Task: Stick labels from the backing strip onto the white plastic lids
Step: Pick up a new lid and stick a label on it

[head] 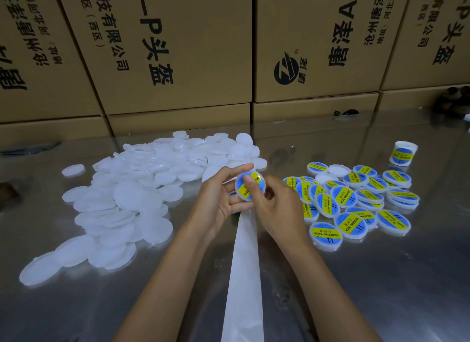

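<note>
At the middle of the view my left hand holds a white plastic lid by its rim, face toward me, with a blue and yellow label on it. My right hand grips the lid from the right and its thumb presses on the label. A white backing strip runs from under my hands down to the bottom edge. A big heap of plain white lids lies to the left. Labelled lids lie piled to the right.
The work surface is a shiny metal table. Cardboard boxes form a wall along its far edge. A label roll stands at the far right. A lone white lid lies apart at the left.
</note>
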A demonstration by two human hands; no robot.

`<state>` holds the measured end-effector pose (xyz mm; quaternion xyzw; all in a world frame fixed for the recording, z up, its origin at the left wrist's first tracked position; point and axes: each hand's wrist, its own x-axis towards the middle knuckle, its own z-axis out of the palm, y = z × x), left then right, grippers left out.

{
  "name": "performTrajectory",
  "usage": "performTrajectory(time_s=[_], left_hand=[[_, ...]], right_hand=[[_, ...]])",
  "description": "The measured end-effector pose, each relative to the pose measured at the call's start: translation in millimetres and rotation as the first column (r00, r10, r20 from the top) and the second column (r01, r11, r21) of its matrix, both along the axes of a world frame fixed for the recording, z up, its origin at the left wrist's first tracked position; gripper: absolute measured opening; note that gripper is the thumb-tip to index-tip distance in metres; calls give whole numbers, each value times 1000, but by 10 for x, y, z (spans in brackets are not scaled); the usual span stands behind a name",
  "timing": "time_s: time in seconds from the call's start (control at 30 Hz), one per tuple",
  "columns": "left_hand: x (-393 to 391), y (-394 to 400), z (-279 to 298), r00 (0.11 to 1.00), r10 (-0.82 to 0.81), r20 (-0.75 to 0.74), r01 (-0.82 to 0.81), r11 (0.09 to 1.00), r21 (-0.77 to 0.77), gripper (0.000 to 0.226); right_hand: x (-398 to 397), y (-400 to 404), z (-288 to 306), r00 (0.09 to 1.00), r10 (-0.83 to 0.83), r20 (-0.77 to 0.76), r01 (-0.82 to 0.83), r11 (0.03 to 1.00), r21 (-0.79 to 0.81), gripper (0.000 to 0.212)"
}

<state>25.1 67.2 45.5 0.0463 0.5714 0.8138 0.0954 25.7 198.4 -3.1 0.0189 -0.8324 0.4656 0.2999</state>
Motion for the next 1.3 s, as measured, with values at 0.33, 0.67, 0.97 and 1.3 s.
performTrajectory(time_s=[0.33, 0.67, 0.97, 1.3], left_hand=[[-26, -81, -46, 979, -105, -174, 55, 961, -272, 50], [-43, -95, -54, 978, 117, -174, -149, 971, -187, 33], [-61, -114, -64, 945, 271, -184, -302, 939, -164, 12], [-35, -100, -21, 968, 146, -203, -203, 933, -297, 15]], right_hand=[[-8, 68, 15, 999, -15, -40, 13, 997, -70, 49], [-38, 31, 3, 965, 226, 135, -182, 943, -277, 48], [10, -34, 6, 956, 287, 56, -275, 948, -160, 36], [33, -55, -5, 981, 150, 119, -152, 988, 2, 46]])
